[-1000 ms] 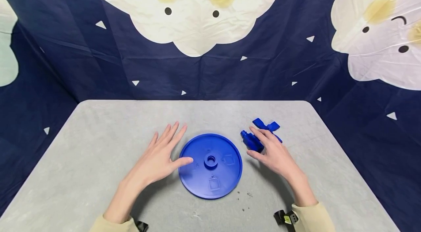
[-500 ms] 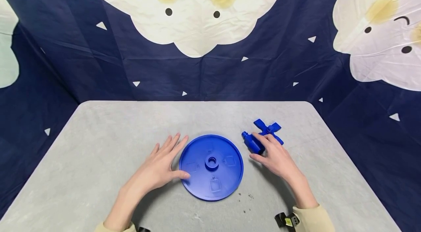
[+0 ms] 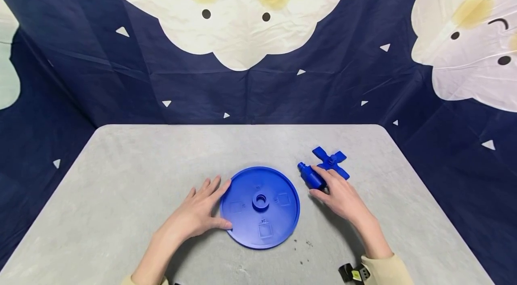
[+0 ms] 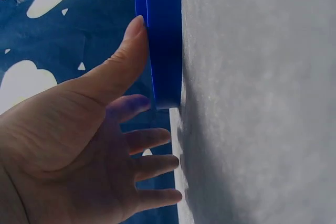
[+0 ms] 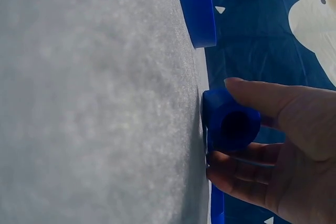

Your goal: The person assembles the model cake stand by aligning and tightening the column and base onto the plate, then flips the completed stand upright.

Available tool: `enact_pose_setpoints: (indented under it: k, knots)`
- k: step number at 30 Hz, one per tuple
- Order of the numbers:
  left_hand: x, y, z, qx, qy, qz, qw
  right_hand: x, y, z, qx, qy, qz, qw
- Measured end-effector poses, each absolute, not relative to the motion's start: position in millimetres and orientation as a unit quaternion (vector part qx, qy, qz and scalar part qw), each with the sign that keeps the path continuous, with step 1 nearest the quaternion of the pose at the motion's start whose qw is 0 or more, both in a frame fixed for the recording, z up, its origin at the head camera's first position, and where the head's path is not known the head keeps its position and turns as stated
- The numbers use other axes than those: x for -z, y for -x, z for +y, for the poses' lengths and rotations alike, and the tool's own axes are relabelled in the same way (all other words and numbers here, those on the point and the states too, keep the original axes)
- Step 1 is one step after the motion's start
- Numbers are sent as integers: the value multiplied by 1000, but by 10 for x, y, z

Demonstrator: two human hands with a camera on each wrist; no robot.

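A round blue disc (image 3: 278, 220) with a raised rim and a central ring socket lies flat on the table. My left hand (image 3: 194, 217) is at its left edge, fingers spread, with the thumb and index fingertip at the rim. The left wrist view shows the thumb against the disc's side (image 4: 165, 51). My right hand (image 3: 343, 197) holds a blue bottle-shaped piece (image 3: 310, 177) lying on its side, between thumb and fingers. Its hollow end (image 5: 251, 121) faces the right wrist camera. Close behind that hand lies a blue four-bladed cross piece (image 3: 340, 172), partly covered by the fingers.
The grey table (image 3: 161, 159) has rounded far corners. Navy fabric (image 3: 194, 87) with clouds and white triangles hangs behind and at both sides. Small dark specks (image 3: 303, 253) lie in front of the disc. A black strap device (image 3: 353, 272) sits at the right sleeve.
My left hand has come down and back toward me onto the disc's left rim. My right hand has lowered around the bottle-shaped piece, uncovering more of the cross piece.
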State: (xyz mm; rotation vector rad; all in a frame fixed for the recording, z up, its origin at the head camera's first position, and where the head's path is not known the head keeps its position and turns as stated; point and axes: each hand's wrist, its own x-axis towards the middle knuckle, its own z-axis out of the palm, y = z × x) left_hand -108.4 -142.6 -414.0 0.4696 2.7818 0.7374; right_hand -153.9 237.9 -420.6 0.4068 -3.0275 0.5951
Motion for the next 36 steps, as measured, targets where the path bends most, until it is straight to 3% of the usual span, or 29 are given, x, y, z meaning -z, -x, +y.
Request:
enact_pose_setpoints:
  k: [10, 23, 36]
  knots:
    - [4111, 1058, -1417, -238, -144, 952, 127, 4207, 1540, 2363, -201, -134, -970, 23]
    - [4046, 1023, -1435, -214, -161, 957, 108, 4148, 1541, 2385, -226, -118, -967, 16]
    - [4011, 981, -1415, -209, -154, 960, 106, 4100, 1533, 2375, -288, -115, -948, 69]
